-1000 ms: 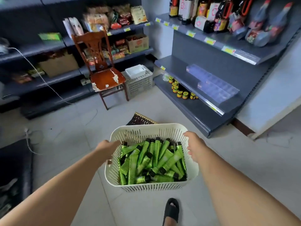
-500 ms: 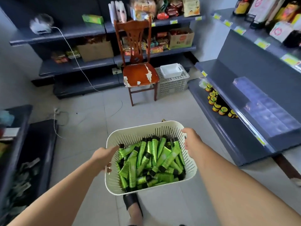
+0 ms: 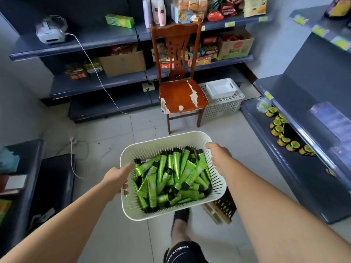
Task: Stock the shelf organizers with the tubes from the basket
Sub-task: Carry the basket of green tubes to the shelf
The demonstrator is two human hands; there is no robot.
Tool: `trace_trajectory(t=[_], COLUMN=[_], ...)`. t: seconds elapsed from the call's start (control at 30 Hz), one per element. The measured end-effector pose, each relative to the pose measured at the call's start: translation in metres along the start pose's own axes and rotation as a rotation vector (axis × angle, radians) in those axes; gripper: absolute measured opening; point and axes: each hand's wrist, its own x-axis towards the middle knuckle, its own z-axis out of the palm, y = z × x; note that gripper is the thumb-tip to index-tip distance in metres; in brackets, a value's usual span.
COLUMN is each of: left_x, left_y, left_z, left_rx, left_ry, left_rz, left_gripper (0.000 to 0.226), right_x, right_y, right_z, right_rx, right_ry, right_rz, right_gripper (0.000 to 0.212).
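I carry a cream slotted basket (image 3: 167,141) in front of me, above the tiled floor. It is heaped with several green tubes (image 3: 171,179) with black caps. My left hand (image 3: 117,177) grips the basket's left rim, thumb over the edge. My right hand (image 3: 218,156) grips the right rim. The clear shelf organizers (image 3: 330,120) lie on the dark shelf at the far right, blurred and partly cut off by the frame edge.
A wooden chair (image 3: 180,95) stands straight ahead, with a white crate and tray (image 3: 222,99) beside it. Small yellow jars (image 3: 283,133) line the lower right shelf. A low dark rack (image 3: 28,177) sits at left. A white cable (image 3: 79,149) trails across the floor.
The view has swung left and come closer to the chair. The right shelf has slid toward the frame edge. Both hands kept their grip on the basket.
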Motion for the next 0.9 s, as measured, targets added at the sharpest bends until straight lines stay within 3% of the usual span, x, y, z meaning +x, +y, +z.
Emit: trace_trajectory(t=[0.2, 0.43, 0.63, 0.73, 0.9], left_x=[0.085, 0.174, 0.246, 0.285, 0.327], left_y=[0.073, 0.17, 0.265, 0.319, 0.396], left_z=[-0.03, -0.058, -0.057, -0.04, 0.001], left_rx=[0.0, 0.072, 0.182, 0.304, 0.402], left_ry=[0.022, -0.005, -0.065, -0.104, -0.159], left_rz=[-0.053, -0.015, 0.06, 0.131, 0.181], left_gripper=[0.05, 0.054, 0.05, 0.058, 0.075], right_x=[0.045, 0.097, 0.15, 0.174, 0.207], right_y=[-0.098, -0.191, -0.264, -0.285, -0.312], right_z=[0.057, 0.101, 0.123, 0.126, 0.102], right_rx=[-0.097, -0.05, -0.161, -0.329, -0.397], right_ry=[-0.033, -0.01, 0.196, 0.28, 0.396], right_rz=[0.005, 0.078, 0.007, -0.013, 0.023], right_gripper=[0.05, 0.048, 0.031, 0.033, 0.034])
